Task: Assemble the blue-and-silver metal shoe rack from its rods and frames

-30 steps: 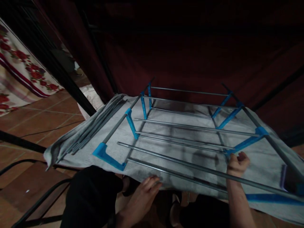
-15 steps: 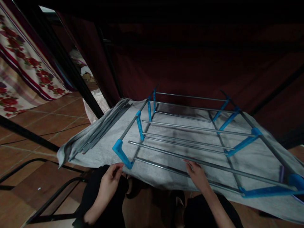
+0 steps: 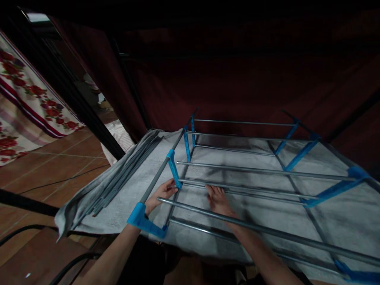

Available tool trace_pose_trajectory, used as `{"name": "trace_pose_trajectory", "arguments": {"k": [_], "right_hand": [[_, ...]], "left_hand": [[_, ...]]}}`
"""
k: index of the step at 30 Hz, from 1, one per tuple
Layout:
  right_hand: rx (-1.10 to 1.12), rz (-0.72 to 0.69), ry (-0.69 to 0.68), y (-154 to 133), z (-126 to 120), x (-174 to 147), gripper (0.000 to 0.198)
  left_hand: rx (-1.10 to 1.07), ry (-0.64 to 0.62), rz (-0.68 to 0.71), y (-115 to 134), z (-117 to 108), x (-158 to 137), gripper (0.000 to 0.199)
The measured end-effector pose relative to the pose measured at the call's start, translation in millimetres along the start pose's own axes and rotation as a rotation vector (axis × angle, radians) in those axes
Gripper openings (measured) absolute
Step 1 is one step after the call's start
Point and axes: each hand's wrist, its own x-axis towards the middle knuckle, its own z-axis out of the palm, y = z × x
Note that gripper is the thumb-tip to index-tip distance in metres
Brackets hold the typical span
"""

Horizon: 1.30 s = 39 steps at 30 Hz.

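Observation:
A rack of grey metal tubes and blue plastic brackets lies on a grey cloth (image 3: 118, 215). My left hand (image 3: 164, 192) reaches under the rack's left side tube (image 3: 156, 177). Its fingers close at the lower end of a blue bracket (image 3: 174, 170), the second from the front. Curled over a thin metal rod (image 3: 252, 187) near that bracket is my right hand (image 3: 219, 198), with its forearm passing beneath the front upper rod (image 3: 267, 228). The left end of this front rod stands free of the front blue bracket (image 3: 145, 223).
Several loose grey tubes (image 3: 118, 182) lie in a bundle at the cloth's left. Dark metal posts (image 3: 89, 107) and a maroon curtain (image 3: 237, 87) stand behind. A black chair frame (image 3: 74, 263) is at the lower left on the tiled floor (image 3: 68, 158).
Both hands have moved forward from the rack's front edge, the left to the second bracket and the right to the thin rod. The view has shifted closer to the rack.

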Motion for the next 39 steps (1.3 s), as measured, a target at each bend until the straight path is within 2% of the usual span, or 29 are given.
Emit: {"name": "trace_pose_trajectory", "arguments": {"k": [2,8,15,19,26,35,39], "right_hand": [[-0.025,0.015,-0.020,1.6,0.7,4.1,0.048],[-0.036,0.035,-0.129,9.1,-8.6,10.7,0.039],[-0.012,0.062,-0.171,-1.3,-15.9,22.9,0.032],[-0.028,0.076,-0.214,-5.5,-21.0,25.0,0.031],[-0.054,0.100,-0.302,-6.1,-23.6,23.6,0.033],[-0.078,0.058,-0.267,-3.8,-17.2,24.2,0.033],[-0.040,0.041,-0.233,-1.9,-15.5,24.6,0.033]], "left_hand": [[-0.045,-0.066,-0.022,-12.0,1.2,9.9,0.054],[0.070,0.009,-0.039,-44.0,1.5,22.1,0.035],[0.206,0.069,-0.036,-40.4,7.1,20.6,0.032],[0.281,0.061,0.006,-38.8,10.5,21.7,0.031],[0.240,-0.009,0.023,-48.1,7.5,27.0,0.029],[0.121,-0.057,0.040,-60.3,8.3,31.4,0.027],[0.160,-0.058,0.069,-63.2,6.3,32.1,0.026]]}}
